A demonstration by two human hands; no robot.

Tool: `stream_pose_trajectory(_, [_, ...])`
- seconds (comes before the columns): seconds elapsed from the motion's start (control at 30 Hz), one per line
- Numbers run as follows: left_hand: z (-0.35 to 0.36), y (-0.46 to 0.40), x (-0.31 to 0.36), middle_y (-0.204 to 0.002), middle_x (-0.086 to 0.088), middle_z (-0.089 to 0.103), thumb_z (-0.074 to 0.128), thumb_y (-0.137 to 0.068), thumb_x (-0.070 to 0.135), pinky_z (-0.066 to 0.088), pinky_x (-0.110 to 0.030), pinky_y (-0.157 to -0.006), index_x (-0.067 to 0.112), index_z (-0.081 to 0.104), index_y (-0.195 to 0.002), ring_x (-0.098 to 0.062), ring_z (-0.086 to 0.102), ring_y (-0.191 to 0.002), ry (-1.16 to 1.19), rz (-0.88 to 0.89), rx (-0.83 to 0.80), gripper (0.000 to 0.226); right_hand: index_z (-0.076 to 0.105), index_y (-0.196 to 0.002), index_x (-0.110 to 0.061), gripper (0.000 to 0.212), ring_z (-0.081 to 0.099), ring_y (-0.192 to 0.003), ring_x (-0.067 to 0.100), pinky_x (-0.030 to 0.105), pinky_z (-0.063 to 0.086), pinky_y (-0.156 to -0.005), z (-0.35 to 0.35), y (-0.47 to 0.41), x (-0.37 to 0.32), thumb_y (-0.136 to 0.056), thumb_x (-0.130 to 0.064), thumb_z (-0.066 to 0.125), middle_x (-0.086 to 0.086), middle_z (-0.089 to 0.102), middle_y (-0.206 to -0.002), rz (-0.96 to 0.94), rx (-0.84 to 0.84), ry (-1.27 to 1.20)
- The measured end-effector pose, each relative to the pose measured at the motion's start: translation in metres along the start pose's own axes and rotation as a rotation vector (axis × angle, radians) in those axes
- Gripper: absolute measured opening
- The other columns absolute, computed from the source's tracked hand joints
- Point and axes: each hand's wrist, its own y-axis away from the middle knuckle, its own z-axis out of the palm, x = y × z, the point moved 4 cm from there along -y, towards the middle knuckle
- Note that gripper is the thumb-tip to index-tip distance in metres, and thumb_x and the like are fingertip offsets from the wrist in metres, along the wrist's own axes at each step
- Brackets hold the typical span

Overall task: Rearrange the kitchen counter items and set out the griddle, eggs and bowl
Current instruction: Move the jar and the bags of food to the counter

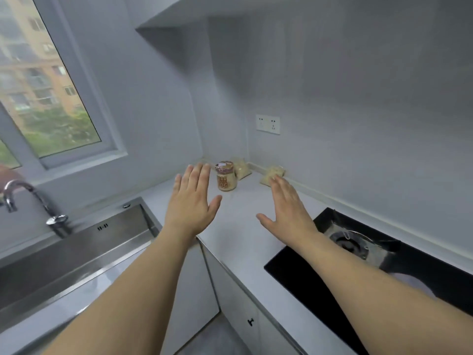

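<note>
Both my arms reach out over the pale counter (243, 226) toward its back corner. My left hand (193, 198) is flat with straight fingers, its tips just left of a small jar (226, 176) with a pinkish lid and beige contents. My right hand (286, 203) is also flat and holds nothing; its fingertips lie close to a clear bag of pale grains (272, 172). A second such bag (241, 168) leans in the corner behind the jar. No griddle, eggs or bowl are in view.
A steel sink (76, 252) with a chrome tap (30, 201) lies to the left under a window. A black gas hob (358, 249) sits to the right. A wall socket (268, 124) is above the corner. Cabinet doors (238, 298) run below the counter.
</note>
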Motion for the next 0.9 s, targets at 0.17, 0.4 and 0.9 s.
stream_pose_trajectory(0.17, [0.033,-0.063,-0.059,-0.159,-0.010,0.021,0.023,-0.089,0.057,0.010,-0.046,-0.121,0.012,0.015,-0.154,-0.029,0.013,-0.148,-0.017,0.001,-0.040,0.080,0.005,-0.153,-0.014,0.085,-0.003,-0.148,0.015,0.030,0.004,-0.121,0.039,-0.087,0.009,-0.091,-0.046,0.055,0.001,0.001,-0.161,0.017,-0.020,-0.042])
stream_pose_trajectory(0.4, [0.065,-0.140,-0.120,-0.161,-0.012,0.013,0.047,-0.097,0.042,0.008,-0.042,-0.121,0.011,0.010,-0.155,-0.028,0.008,-0.149,0.061,-0.083,-0.040,0.076,0.007,-0.153,-0.015,0.086,0.003,-0.148,0.016,0.029,0.006,-0.120,0.078,-0.189,0.014,-0.090,-0.044,0.059,0.001,0.005,-0.161,0.004,-0.044,-0.075])
stream_pose_trajectory(0.9, [0.159,-0.264,-0.200,-0.163,-0.003,0.004,0.050,-0.094,0.051,0.016,-0.037,-0.119,0.014,0.002,-0.155,-0.022,0.008,-0.149,0.149,-0.064,-0.253,0.086,0.010,-0.153,-0.015,0.089,0.007,-0.147,0.015,0.029,0.013,-0.118,0.152,-0.315,0.044,-0.088,-0.043,0.063,0.000,0.008,-0.160,0.125,-0.113,-0.092])
